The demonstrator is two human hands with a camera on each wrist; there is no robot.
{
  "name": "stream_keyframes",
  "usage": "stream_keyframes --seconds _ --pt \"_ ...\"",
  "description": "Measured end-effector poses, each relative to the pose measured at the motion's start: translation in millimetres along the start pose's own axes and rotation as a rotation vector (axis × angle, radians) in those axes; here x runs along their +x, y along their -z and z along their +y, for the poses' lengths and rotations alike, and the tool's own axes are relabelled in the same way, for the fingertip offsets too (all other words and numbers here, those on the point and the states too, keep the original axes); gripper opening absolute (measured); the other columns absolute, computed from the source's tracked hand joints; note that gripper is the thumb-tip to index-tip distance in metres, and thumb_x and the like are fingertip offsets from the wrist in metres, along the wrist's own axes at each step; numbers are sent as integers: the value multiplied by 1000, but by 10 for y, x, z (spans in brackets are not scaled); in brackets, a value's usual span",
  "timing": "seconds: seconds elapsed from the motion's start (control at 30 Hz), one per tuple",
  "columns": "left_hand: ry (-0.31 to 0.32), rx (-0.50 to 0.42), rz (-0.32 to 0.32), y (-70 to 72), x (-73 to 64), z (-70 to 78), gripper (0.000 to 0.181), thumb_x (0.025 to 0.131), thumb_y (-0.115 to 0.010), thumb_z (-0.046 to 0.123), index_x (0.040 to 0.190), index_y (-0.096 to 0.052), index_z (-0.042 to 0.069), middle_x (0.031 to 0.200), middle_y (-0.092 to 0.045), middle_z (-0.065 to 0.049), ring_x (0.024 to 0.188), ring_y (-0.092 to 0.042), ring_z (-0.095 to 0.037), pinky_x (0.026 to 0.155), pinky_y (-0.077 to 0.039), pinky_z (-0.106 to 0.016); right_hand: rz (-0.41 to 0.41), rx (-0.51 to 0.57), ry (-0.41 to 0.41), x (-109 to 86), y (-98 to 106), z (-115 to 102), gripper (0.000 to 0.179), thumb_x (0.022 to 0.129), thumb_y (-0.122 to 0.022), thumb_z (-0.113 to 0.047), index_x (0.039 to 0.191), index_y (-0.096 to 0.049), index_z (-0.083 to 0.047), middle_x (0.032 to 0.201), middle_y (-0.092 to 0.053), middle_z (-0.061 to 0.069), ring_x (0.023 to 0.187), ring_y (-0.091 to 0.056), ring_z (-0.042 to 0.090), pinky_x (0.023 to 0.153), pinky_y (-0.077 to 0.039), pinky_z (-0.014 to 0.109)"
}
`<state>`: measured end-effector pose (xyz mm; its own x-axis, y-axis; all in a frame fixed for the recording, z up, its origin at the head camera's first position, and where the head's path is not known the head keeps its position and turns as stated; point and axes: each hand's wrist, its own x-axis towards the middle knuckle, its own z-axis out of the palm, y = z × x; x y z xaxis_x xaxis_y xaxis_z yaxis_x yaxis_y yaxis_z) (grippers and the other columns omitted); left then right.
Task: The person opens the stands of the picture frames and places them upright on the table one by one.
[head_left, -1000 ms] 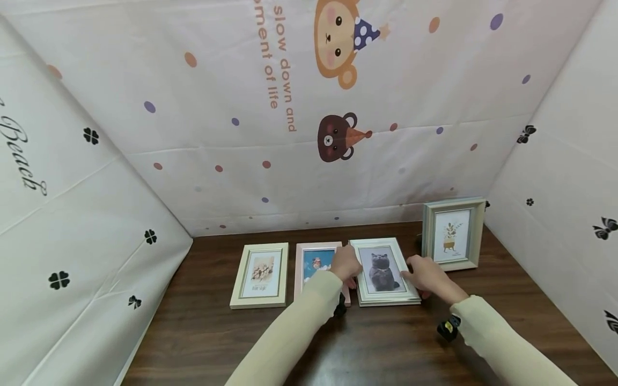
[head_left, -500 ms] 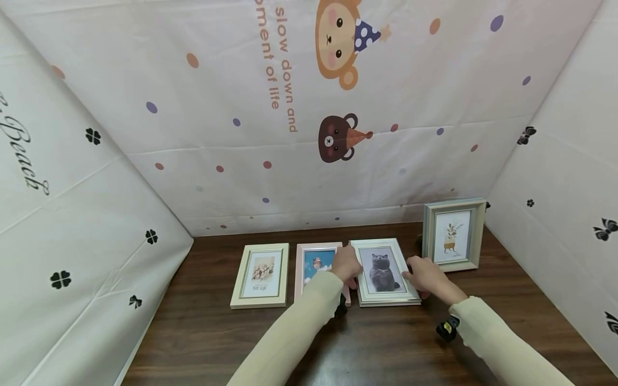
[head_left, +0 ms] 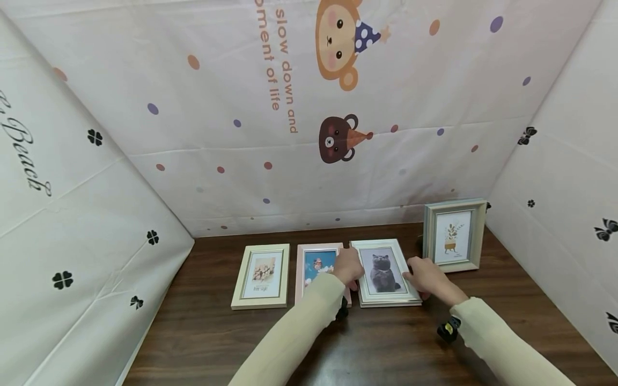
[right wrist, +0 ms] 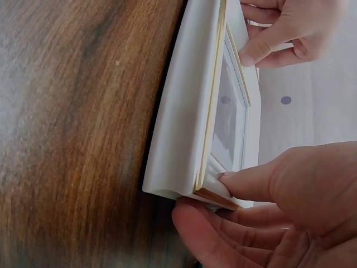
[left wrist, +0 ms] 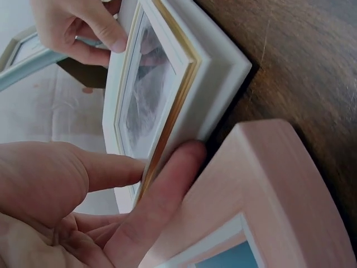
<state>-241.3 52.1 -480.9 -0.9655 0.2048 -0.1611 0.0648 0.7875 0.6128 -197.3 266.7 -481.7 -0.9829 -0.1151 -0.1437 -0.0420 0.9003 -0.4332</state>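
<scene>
A white picture frame point(head_left: 383, 273) with a grey cat photo lies face up on the table. My left hand point(head_left: 347, 266) pinches its left edge, thumb on the top border and a finger along the outer side in the left wrist view. At the opposite edge, my right hand point(head_left: 428, 276) pinches the border, thumb above and fingers at the side, as the right wrist view shows. The pink picture frame point(left wrist: 268, 167) lies close on the left, partly covered by my left hand and sleeve in the head view.
A cream picture frame point(head_left: 260, 276) lies farther left on the brown wood table point(head_left: 203, 343). Behind my right hand, a grey-green frame point(head_left: 454, 234) with a plant picture stands upright. White printed sheeting point(head_left: 289, 187) walls off the back and both sides.
</scene>
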Motion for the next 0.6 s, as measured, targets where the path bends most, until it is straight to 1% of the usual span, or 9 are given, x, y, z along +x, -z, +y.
stream_keyframes --seconds 0.07,0.13,0.17,0.27,0.37,0.47,0.53,0.6 --pt "-31 33 9 -21 3 2 35 92 -65 -4 61 -53 8 46 -55 -14 35 -60 -18 33 -36 -26 0 2 6 0 -6 6 13 101 -63 -10 95 -61 2 70 -59 10 42 -60 16 40 -51 30" --pt "-42 57 15 -33 5 6 42 92 -65 -4 57 -49 11 43 -53 -12 34 -59 -18 32 -38 -26 3 7 15 -1 -18 11 14 101 -62 -9 90 -59 -1 68 -57 9 43 -59 16 40 -51 30" --pt "-41 64 17 -36 7 7 42 92 -65 -4 56 -49 11 43 -53 -11 33 -58 -17 32 -39 -27 5 7 21 0 -27 13 15 101 -62 -9 89 -58 -2 68 -56 8 43 -59 16 40 -51 30" --pt "-20 51 13 -29 5 17 40 92 -66 -4 57 -51 9 46 -54 -13 33 -57 -18 33 -42 -28 18 2 23 6 -55 19 16 101 -62 -10 88 -57 -3 67 -56 7 42 -58 16 41 -50 30" --pt "-11 35 22 -16 -10 35 36 91 -66 -5 59 -55 7 49 -55 -15 33 -58 -19 33 -44 -29 39 -12 30 9 -60 17 14 101 -62 -10 91 -58 -1 67 -56 7 41 -58 15 41 -49 30" --pt "-26 42 50 -10 -23 42 37 90 -66 -5 58 -55 8 47 -54 -13 33 -58 -17 33 -43 -27 62 -8 31 5 -34 3 13 101 -63 -9 97 -59 2 69 -57 8 42 -57 15 41 -49 30" --pt "-42 44 71 0 -36 39 40 90 -65 -5 56 -51 10 45 -52 -10 32 -55 -15 32 -39 -26 80 1 32 -1 -17 -5 15 100 -63 -9 102 -61 5 70 -59 8 42 -57 14 42 -49 30" --pt "-62 29 88 10 -45 25 42 89 -63 -6 55 -47 12 42 -47 -6 30 -49 -12 32 -34 -26 99 11 28 -8 -2 -12 19 100 -63 -10 108 -61 7 70 -60 7 42 -58 14 43 -49 30"
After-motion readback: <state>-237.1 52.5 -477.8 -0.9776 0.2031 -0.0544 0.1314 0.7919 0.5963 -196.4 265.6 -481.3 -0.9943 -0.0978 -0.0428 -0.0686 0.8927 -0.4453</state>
